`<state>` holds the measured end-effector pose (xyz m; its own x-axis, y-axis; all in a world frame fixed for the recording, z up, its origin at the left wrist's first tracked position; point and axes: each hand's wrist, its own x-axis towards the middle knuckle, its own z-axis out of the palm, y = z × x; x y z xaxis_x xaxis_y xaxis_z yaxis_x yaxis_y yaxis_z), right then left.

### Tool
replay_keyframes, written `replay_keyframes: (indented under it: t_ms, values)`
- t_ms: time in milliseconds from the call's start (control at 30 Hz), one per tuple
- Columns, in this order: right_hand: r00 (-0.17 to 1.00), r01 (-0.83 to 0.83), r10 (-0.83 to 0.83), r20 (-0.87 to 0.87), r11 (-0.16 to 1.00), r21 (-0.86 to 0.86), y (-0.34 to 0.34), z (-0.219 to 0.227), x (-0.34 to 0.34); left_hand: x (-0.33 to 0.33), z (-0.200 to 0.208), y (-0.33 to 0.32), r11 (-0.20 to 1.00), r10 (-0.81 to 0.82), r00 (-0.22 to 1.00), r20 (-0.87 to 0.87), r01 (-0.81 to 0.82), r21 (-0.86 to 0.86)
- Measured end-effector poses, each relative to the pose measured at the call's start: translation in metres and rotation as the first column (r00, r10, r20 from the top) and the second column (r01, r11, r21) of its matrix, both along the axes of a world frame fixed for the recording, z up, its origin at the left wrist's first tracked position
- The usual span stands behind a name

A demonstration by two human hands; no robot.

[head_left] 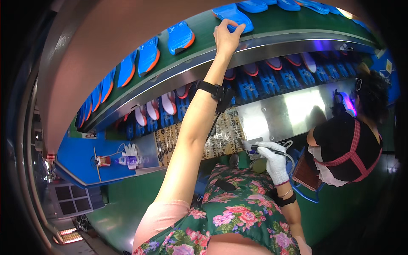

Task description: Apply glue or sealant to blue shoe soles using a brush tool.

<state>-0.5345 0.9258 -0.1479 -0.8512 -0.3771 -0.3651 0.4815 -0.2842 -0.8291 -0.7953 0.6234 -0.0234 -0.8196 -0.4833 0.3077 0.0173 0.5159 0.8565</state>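
With my left arm stretched up and away, my bare left hand [228,38] pinches the near edge of a blue insole-shaped piece [238,18] on the upper green belt [204,35]. Several similar blue pieces with orange ends, such as this blue piece [180,36], lie in a row on that belt. Down at the right, close to my apron, my right hand [275,162] wears a white glove. Its fingers are closed around a black pen-shaped tool [272,150], its tip pointing left. A pale tube or cord runs beside that hand.
Below the belt, a lower line carries blue racks [268,81] and red-and-white soles [168,104]. Brown printed tape covers part of the metal ledge [221,131]. A bottle [127,160] stands on the blue table at left. A co-worker [346,144] sits close at right.
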Motion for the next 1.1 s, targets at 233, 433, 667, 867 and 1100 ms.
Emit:
replay_keyframes:
  t_ms: [233,433,667,867,1100]
  values:
    - [0.999,0.023,-0.022,0.045,1.0,-0.012,0.018,-0.02,-0.005,0.053,-0.008,-0.01,0.937,-0.051,0.981,-0.185,-0.017,-0.349]
    - [0.999,0.01,-0.009,0.036,1.0,-0.014,0.013,-0.012,-0.005,0.075,0.01,-0.002,0.994,-0.052,0.978,-0.201,0.07,0.081]
    - [0.993,0.117,-0.117,-0.02,0.993,-0.006,0.033,0.011,-0.013,0.207,-0.032,0.027,0.951,0.096,0.962,-0.257,-0.013,0.308]
    - [0.973,0.192,-0.218,-0.082,0.95,-0.246,0.042,0.047,-0.025,0.239,-0.06,0.042,0.539,-0.155,0.986,-0.061,0.136,0.831]
    - [0.967,0.061,-0.136,-0.215,0.945,-0.321,0.015,0.093,-0.034,0.292,-0.089,0.08,0.007,-0.402,0.915,-0.042,0.049,0.999]
